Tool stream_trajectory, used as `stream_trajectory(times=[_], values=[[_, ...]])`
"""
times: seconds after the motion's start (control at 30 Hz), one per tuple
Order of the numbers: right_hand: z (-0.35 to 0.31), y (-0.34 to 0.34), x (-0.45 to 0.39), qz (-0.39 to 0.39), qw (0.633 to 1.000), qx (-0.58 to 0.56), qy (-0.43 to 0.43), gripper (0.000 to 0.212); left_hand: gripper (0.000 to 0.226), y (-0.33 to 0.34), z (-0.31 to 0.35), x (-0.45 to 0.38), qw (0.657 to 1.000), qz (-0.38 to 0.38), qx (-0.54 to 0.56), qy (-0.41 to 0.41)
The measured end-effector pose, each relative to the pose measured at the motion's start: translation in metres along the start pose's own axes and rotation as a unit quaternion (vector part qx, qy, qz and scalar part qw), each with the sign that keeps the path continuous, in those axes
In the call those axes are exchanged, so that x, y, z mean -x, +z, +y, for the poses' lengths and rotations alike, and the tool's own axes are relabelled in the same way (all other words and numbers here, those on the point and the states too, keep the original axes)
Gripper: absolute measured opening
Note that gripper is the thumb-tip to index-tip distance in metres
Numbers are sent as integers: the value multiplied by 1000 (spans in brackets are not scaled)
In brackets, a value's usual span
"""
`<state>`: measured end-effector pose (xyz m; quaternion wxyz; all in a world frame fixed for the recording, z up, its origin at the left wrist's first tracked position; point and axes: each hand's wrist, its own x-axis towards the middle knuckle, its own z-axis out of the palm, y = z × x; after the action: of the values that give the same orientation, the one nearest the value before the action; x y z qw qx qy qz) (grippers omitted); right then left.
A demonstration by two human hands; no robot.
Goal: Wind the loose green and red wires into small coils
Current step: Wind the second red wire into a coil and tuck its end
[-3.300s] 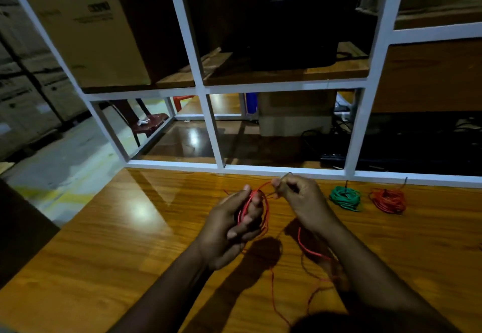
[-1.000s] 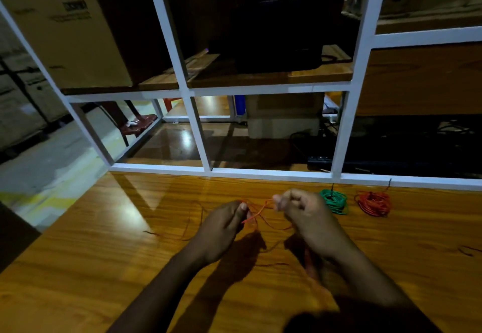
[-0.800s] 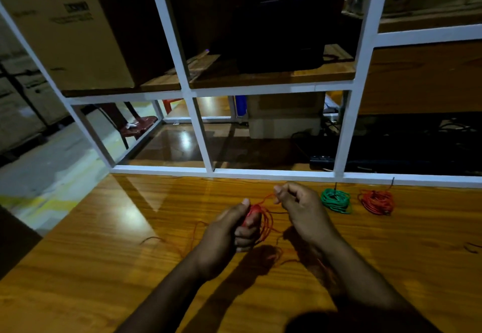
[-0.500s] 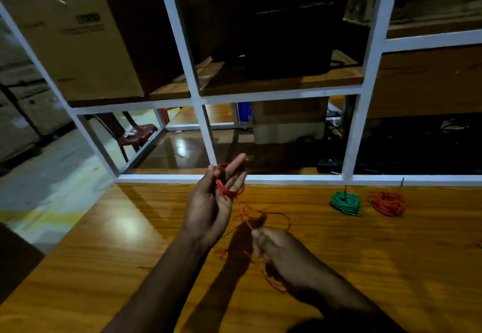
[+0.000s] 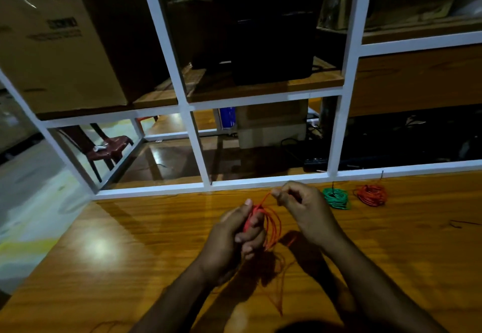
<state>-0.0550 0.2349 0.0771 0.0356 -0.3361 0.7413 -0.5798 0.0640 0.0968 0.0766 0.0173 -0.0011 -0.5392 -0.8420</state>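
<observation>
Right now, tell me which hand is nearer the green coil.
Right. The right hand is just beside the green coil; the left hand is farther away.

Both forearms cut off by bottom edge. Left hand (image 5: 234, 238) fingers curl over the red wire (image 5: 272, 224) loops, so the inner part of the bundle is hidden; loop count not readable. Right hand (image 5: 303, 208) pinch point covers the wire end. Loose tail blurs into shadow on the wooden table (image 5: 130, 241) below the hands. Green coil (image 5: 336, 198) and red coil (image 5: 371, 195) too small to count turns. Print on cardboard box (image 5: 60, 45) blurred, unreadable; box cut by left edge. Dark shelf contents behind the white frame (image 5: 193, 134) indistinct.
</observation>
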Motion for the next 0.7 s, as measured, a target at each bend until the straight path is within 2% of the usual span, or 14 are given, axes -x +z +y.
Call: stream_trajectory(times=[0.1, 0.2, 0.3, 0.37, 0.43, 0.5, 0.57, 0.63, 0.7], values=[[5, 17, 13, -36, 997, -41, 57, 38, 35, 7, 18, -4, 994, 4, 105, 41], [2, 35, 32, -118, 983, -49, 133, 44, 53, 4, 39, -14, 987, 15, 128, 95], [-10, 39, 48, -225, 967, -16, 119, 43, 49, -18, 42, -28, 985, 95, 46, 140], [-19, 34, 52, -262, 961, 37, 75, 41, 53, -36, 36, -33, 963, 192, -123, 146], [-28, 23, 50, -246, 966, 51, 54, 38, 55, -47, 27, -33, 912, 237, -301, 148], [-37, 11, 42, -186, 982, 28, 20, 39, 48, -54, 15, -30, 881, 202, -402, 147], [-40, 1, 31, -101, 995, 14, -14, 38, 43, -51, 3, -23, 865, 153, -460, 132], [-34, -4, 17, -21, 999, 13, -34, 33, 44, -36, -3, -15, 885, 106, -438, 118], [-23, -7, 4, 28, 999, 19, -41, 28, 47, -18, -5, -9, 942, 63, -315, 93]])
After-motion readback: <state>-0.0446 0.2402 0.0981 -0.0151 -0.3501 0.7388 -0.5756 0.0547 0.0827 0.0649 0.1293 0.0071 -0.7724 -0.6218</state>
